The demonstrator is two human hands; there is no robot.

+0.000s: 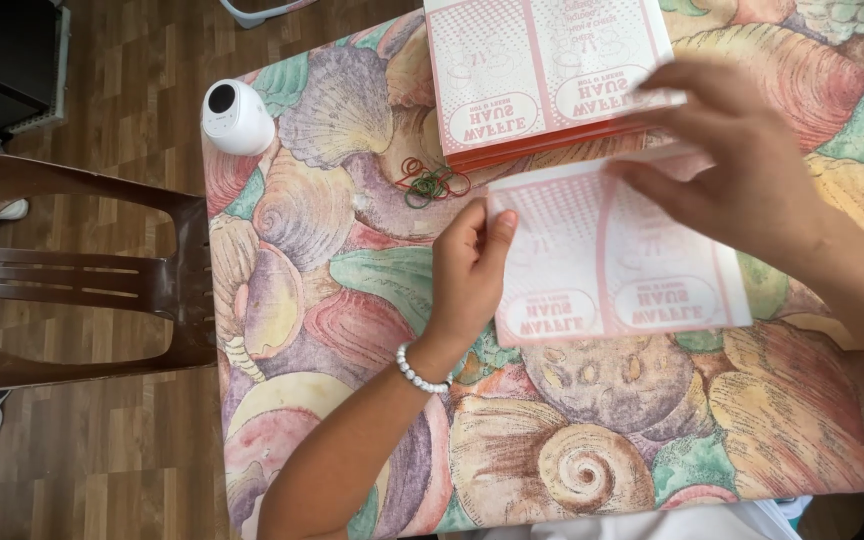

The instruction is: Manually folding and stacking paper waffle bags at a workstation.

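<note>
A flat white paper sheet with pink printing (612, 265) lies over the middle of the table, and both hands hold it. My left hand (467, 270) pinches its left edge; a white bead bracelet sits on that wrist. My right hand (732, 165) grips the sheet's upper right part, fingers spread over it. Just behind it lies a stack of the same pink-printed sheets (542, 75), touching the right hand's fingertips.
The table wears a cloth with a seashell pattern (352, 300). A small pile of red and green rubber bands (430, 182) lies left of the stack. A white round camera device (235, 117) stands at the table's far left corner. A brown plastic chair (82, 280) stands left on wooden floor.
</note>
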